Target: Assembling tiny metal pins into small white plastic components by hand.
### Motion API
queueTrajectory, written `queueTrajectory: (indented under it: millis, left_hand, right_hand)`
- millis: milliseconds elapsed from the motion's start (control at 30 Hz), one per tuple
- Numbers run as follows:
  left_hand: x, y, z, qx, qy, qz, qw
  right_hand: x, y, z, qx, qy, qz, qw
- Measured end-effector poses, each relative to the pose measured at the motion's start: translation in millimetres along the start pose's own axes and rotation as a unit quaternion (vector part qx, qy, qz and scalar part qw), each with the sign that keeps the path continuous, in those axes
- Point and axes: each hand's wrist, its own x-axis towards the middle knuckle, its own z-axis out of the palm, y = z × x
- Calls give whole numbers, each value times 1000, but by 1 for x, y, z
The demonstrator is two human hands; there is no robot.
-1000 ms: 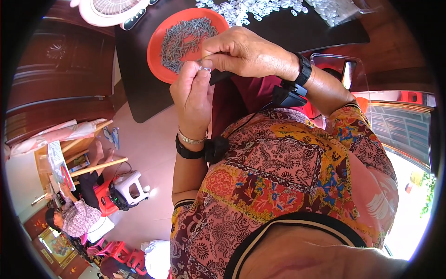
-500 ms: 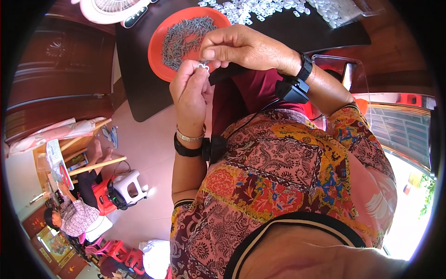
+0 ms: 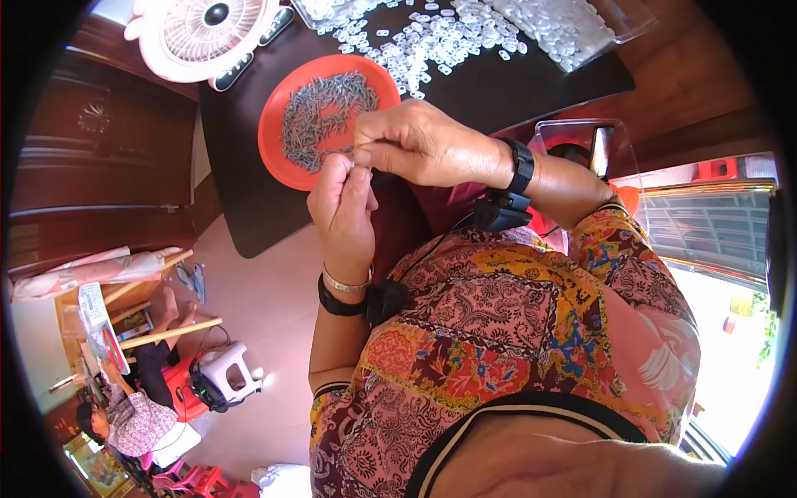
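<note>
My left hand [image 3: 344,216] is closed in a pinch on a small white plastic clip [image 3: 354,163], which is mostly covered by the fingertips. Thumb and forefinger of my right hand [image 3: 415,145] press together right against it, pinching what looks like a thin grey screw; the fingers hide nearly all of it. Both hands meet over the near edge of a round red plate [image 3: 270,133]. A ring-shaped heap of grey screws [image 3: 311,120] lies in that plate.
Many loose white plastic clips [image 3: 448,41] are spread over the dark table [image 3: 249,220], beside a clear bag [image 3: 564,37] full of them. A pinkish-white fan [image 3: 203,37] stands at the far left. Another person [image 3: 145,419] sits at lower left, near a white stool [image 3: 228,373].
The view has shifted, so the plate, fan and table sit lower in it. My fingertips have drawn closer together, and the white clip now shows less between them.
</note>
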Motion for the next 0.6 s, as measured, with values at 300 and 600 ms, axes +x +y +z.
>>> queueTrajectory:
  millis: [300, 600]
  left_hand:
    - [0, 1, -7, -114, 74, 19, 990]
    - [-3, 1, -12, -188, 95, 43, 977]
  right_hand:
    - [36, 13, -68, 82, 5, 103, 991]
    - [137, 153, -170, -450, 41, -2, 892]
